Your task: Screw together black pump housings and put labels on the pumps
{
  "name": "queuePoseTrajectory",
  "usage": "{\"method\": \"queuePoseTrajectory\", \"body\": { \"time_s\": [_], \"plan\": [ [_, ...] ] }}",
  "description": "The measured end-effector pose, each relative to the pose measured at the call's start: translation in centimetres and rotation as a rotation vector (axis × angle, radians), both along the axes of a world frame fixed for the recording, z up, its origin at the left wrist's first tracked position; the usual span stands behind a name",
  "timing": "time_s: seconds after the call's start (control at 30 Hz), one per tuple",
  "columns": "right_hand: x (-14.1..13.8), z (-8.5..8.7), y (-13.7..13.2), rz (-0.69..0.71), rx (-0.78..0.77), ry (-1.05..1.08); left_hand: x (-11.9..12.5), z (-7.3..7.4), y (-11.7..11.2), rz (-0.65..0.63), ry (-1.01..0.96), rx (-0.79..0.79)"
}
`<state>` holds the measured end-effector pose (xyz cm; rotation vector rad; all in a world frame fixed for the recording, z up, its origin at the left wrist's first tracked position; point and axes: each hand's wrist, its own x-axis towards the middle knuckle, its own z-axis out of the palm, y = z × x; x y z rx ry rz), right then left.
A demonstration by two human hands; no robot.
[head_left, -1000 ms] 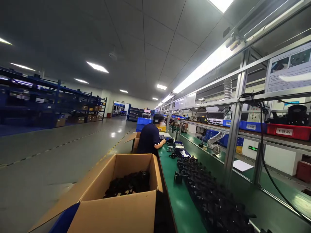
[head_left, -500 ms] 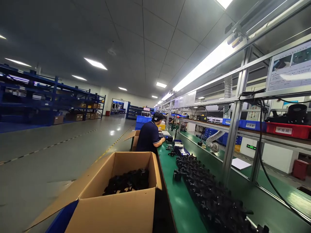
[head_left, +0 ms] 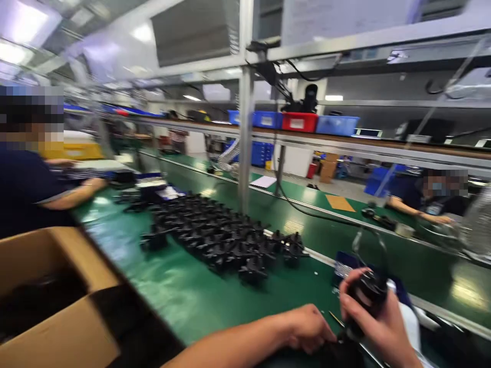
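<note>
Green counter (head_left: 184, 286) ran across the frame, a cluster of black parts (head_left: 215, 235) at its center. At lower right, the right hand (head_left: 378, 322) had its fingers clenched around a black part (head_left: 368, 294). Just left of it, the left hand (head_left: 307, 327) rested curled on the counter; its grasp I could not tell.

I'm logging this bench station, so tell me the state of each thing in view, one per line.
Right hand: closed around a black round part.
Left hand: fingers curled, resting low on the green bench top.
Brown cardboard box: open, dark contents.
Black plastic parts: grouped in rows on the bench.
</note>
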<state>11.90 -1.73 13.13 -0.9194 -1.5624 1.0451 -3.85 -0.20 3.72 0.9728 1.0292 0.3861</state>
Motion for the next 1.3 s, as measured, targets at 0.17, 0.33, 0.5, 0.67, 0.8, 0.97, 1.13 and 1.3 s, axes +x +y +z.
{"method": "queuePoseTrajectory", "body": {
  "time_s": [0.17,0.33,0.5,0.67,0.8,0.97,1.13,1.3],
  "plan": [
    [0.4,-0.8,1.7,0.149,-0.006,0.046,0.3,-1.0,0.8,-0.073,0.008,-0.101],
    [0.6,-0.5,1.9,0.188,0.027,0.039,-0.7,0.1,0.5,-0.095,-0.032,-0.155],
    [0.5,-0.4,1.7,0.213,-0.005,0.022,-1.6,0.7,1.0,-0.108,-0.076,-0.174],
    [0.4,-0.4,1.7,0.188,0.056,-0.006,-1.4,0.4,0.4,-0.117,-0.068,-0.108],
    [0.2,-0.4,1.6,0.161,0.052,-0.009,-0.3,-0.6,-0.2,-0.065,0.001,-0.081],
    [0.5,-0.2,1.8,0.159,0.047,0.134,0.8,-1.3,-0.6,-0.017,0.013,-0.111],
    [1.4,0.5,2.3,0.201,0.043,0.35,1.0,-0.6,-0.7,0.0,-0.05,-0.113],
    [1.4,0.5,2.5,0.2,0.02,0.372,1.0,-0.1,-0.9,-0.006,-0.051,-0.117]
  ]
}}
